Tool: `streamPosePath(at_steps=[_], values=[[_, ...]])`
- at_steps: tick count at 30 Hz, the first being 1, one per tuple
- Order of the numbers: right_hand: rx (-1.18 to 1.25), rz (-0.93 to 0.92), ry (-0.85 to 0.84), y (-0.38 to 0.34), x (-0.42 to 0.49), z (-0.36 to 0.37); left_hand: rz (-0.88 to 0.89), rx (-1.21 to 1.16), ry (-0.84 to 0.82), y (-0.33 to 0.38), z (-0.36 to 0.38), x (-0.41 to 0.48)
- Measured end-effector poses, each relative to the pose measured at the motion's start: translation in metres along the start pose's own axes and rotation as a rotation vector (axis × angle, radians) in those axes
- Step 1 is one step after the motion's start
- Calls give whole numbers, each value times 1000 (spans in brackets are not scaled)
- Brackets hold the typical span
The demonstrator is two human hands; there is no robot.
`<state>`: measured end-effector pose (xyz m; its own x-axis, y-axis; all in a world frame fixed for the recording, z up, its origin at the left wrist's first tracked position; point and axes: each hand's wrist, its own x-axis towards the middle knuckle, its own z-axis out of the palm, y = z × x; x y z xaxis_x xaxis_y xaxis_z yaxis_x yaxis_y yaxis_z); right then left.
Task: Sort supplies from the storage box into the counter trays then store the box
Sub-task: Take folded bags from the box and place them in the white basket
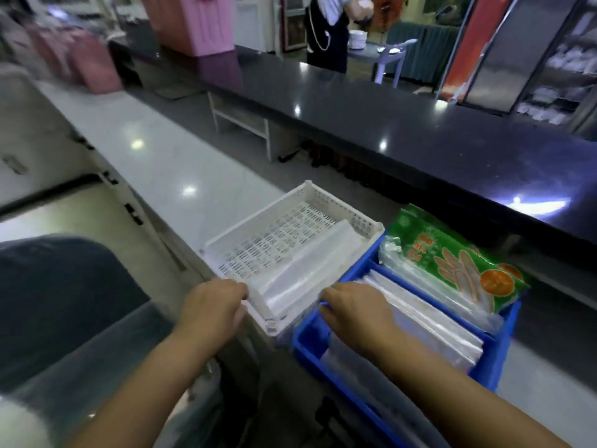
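A white slotted tray (255, 221) sits on the pale counter with a stack of clear plastic bags (310, 263) lying in its right side. My left hand (211, 303) grips the tray's near rim. Right beside it stands a blue divided tray (497, 357) packed with clear bag bundles (429, 321) and a green printed packet of gloves (452, 257) at its far end. My right hand (353, 310) rests on the blue tray's near left edge, fingers curled over the bags where the two trays meet.
The pale counter (155, 156) runs away to the left, with pink containers (93, 63) at its far end. A raised dark counter (387, 124) runs along the right side. A person (329, 30) stands beyond it. Drawer handles (132, 215) line the cabinet front on the left.
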<state>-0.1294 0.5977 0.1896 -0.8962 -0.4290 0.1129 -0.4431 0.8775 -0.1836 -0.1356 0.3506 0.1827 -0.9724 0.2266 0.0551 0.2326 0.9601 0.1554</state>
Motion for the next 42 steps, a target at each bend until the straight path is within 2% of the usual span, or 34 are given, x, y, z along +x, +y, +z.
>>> streamPosePath(at_steps=[6, 12, 17, 21, 24, 30, 33, 36, 38, 42], values=[[-97, -118, -40, -70, 38, 17, -209, -9, 4, -81, -3, -49], [-99, -257, -61, -182, 92, 54, -391, 15, -26, -202, 3, -112], [-21, -252, -145, -272, 131, 118, -521, 6, -89, -309, 16, -167], [-6, -239, -248, -315, 142, 165, -554, 12, -224, -363, 36, -206], [-44, -206, -355, -333, 144, 199, -582, -63, -276, -387, 55, -230], [85, -82, -667, -341, 155, 289, -642, -175, -288, -407, 98, -265], [-7, -134, -777, -349, 166, 338, -674, -230, -272, -410, 120, -278], [-98, -221, -885, -353, 177, 389, -691, -202, -378, -413, 139, -283], [-166, -288, -906, -353, 185, 421, -662, -163, -433, -416, 153, -284], [-284, -398, -929, -353, 196, 472, -676, -141, -424, -421, 181, -283]])
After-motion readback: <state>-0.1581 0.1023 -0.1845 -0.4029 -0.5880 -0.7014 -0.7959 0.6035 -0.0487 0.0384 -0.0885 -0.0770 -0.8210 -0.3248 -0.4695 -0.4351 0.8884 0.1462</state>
